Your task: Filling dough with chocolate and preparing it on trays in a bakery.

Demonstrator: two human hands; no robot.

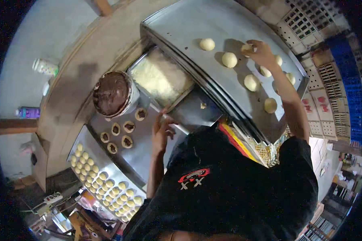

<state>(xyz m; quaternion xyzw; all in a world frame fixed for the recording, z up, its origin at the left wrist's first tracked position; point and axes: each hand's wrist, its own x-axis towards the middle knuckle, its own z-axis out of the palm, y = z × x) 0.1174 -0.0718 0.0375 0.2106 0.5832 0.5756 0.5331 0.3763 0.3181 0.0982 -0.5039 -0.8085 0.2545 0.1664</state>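
Observation:
My right hand [260,53] is over the large metal tray [177,20] at the upper right, its fingers closed round a pale dough ball [245,48]. On that tray sit several more round dough balls, one [229,60] just left of the hand and another [251,82] nearer my body. Beside the steel work surface [142,164], my left hand [163,129] hovers with fingers apart and nothing in them. To its left lie several flattened dough rounds [126,141] with dark brown filling on top. Whether the left fingertips touch the surface is unclear.
A tub of dark brown paste [111,93] stands at the back left, beside a square pan of pale yellow powder [161,76]. Lower left, a tray [81,138] bears rows of small dough balls. Plastic crates [309,24] are stacked at the far right.

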